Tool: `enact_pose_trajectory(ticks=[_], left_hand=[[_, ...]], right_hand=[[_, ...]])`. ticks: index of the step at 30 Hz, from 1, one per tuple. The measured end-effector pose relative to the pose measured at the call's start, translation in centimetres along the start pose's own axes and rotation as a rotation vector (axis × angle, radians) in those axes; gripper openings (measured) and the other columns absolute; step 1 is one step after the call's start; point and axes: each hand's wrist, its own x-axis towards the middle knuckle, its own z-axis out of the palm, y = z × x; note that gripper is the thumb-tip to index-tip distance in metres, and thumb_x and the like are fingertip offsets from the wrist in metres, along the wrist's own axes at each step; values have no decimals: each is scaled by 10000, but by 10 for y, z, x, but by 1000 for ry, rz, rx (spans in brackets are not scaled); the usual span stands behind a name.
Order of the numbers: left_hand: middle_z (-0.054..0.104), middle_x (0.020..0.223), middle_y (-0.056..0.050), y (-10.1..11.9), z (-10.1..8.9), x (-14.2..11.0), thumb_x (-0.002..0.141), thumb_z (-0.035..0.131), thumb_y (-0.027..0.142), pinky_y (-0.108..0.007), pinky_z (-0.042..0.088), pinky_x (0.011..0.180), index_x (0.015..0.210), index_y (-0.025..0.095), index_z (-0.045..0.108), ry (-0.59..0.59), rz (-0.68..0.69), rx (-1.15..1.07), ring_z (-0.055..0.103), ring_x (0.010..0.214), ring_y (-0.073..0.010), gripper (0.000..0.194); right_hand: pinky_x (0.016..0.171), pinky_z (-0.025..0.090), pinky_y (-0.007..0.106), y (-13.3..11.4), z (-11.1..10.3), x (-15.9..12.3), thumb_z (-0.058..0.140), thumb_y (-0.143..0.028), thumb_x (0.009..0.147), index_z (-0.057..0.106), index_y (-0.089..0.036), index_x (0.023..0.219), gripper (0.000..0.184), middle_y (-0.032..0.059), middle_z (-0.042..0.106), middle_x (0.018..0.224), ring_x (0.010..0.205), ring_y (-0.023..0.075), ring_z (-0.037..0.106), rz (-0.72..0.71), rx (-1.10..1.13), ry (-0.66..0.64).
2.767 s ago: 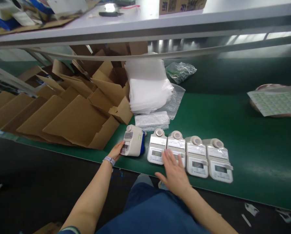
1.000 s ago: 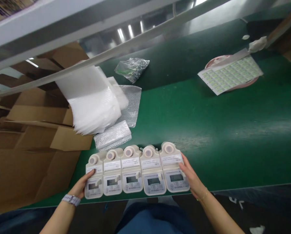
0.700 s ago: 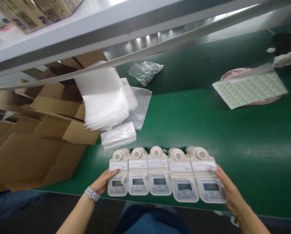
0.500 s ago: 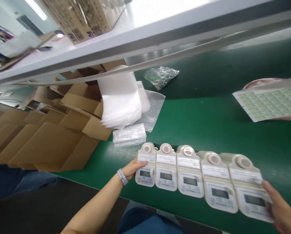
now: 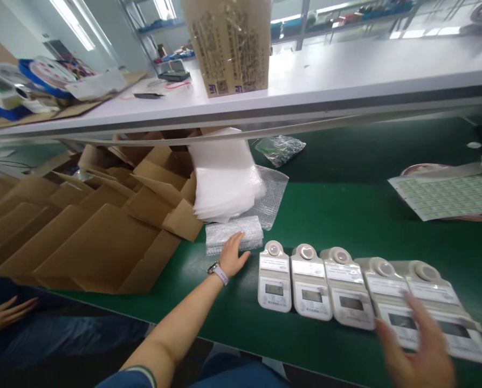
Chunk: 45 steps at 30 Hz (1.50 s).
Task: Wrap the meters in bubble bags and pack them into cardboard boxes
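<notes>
Several white meters with small grey screens stand side by side in a row on the green table. My left hand [image 5: 233, 256] is left of the end meter [image 5: 274, 277], its fingers apart over the near edge of the folded bubble wrap [image 5: 235, 234]. Whether the fingertips touch the wrap I cannot tell. My right hand [image 5: 421, 345], somewhat blurred, is above the right part of the row. Its thumb and fingers are apart with nothing visible between them, partly covering the fourth meter [image 5: 386, 285] and the rightmost meter [image 5: 433, 291].
Open cardboard boxes [image 5: 99, 242] crowd the left side. White foam sheets [image 5: 222, 178] and a plastic bag [image 5: 280, 149] lie behind the wrap. A label sheet [image 5: 447, 191] is at right. A shelf [image 5: 346, 81] overhangs the back. Another person's hand [image 5: 8, 315] shows at far left.
My left hand has left the end meter and moved to the bubble wrap. My right hand has come off the rightmost meter and moved left over the row. The camera view has shifted.
</notes>
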Motion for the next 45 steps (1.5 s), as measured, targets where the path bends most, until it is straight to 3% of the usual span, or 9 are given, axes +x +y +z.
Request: enact_pose_trajectory(ticks=[3, 7, 10, 15, 22, 29, 35, 38, 45], left_hand=[[352, 1439, -157, -50, -32, 13, 740, 656, 293, -498, 238, 1084, 1260, 156, 467, -17, -75, 223, 287, 1337, -316, 570], [651, 1035, -119, -94, -71, 16, 811, 550, 252, -420, 400, 900, 1004, 177, 596, -84, -67, 204, 570, 1026, -282, 212], [669, 835, -72, -106, -103, 17, 868, 475, 352, -304, 421, 703, 1018, 198, 586, -86, -38, 175, 610, 772, -220, 243], [660, 870, -80, -102, -151, 11, 874, 471, 362, -293, 390, 703, 910, 199, 641, -53, 76, 168, 579, 811, -215, 238], [611, 987, -87, -77, -177, -24, 864, 453, 230, -341, 393, 778, 900, 186, 666, -48, 346, 229, 509, 938, -232, 221], [499, 1228, -118, -82, -159, -12, 822, 509, 154, -433, 324, 948, 1157, 203, 538, 118, 309, 179, 434, 1128, -295, 340], [554, 1138, -105, -115, -95, -49, 677, 709, 282, -404, 359, 921, 1085, 218, 573, -417, 460, 30, 481, 1073, -304, 435], [530, 1186, -156, -143, -76, -66, 630, 711, 199, -442, 353, 924, 1141, 181, 551, -394, 330, 31, 458, 1108, -345, 535], [632, 774, -62, -164, -67, -68, 765, 566, 259, -311, 397, 774, 695, 195, 597, -360, 125, -136, 570, 791, -217, 100]], right_hand=[[1012, 395, 467, -97, 62, -29, 528, -419, 856, 264, -213, 1418, 654, 129, 386, 1412, 1283, 291, 394, -235, 73, -258], [1030, 367, 474, -157, 134, -42, 567, -519, 795, 159, -114, 1443, 866, 205, 209, 1487, 1335, 347, 288, -94, -143, -354], [928, 443, 478, -173, 154, -34, 585, -572, 747, 150, -96, 1442, 948, 220, 167, 1494, 1251, 394, 396, 112, -338, -409], [757, 490, 468, -195, 157, -28, 556, -549, 745, 177, -200, 1445, 870, 158, 155, 1505, 1085, 387, 528, 303, -487, -512], [942, 372, 484, -182, 169, -60, 558, -452, 754, 178, -65, 1424, 862, 247, 169, 1463, 1180, 399, 416, 174, -534, -173], [873, 393, 490, -183, 172, -55, 647, -454, 721, 279, -228, 1420, 822, 216, 294, 1337, 1095, 386, 468, 209, -665, -265], [836, 430, 443, -180, 155, -76, 618, -437, 723, 272, -261, 1418, 796, 162, 380, 1265, 1069, 357, 486, 258, -593, -370], [896, 404, 442, -175, 146, -89, 633, -421, 708, 220, -244, 1431, 852, 161, 366, 1312, 1101, 338, 478, 176, -587, -431], [999, 290, 542, -181, 143, -73, 621, -600, 676, 256, -185, 1411, 919, 209, 238, 1437, 1321, 381, 259, 132, -549, -488]])
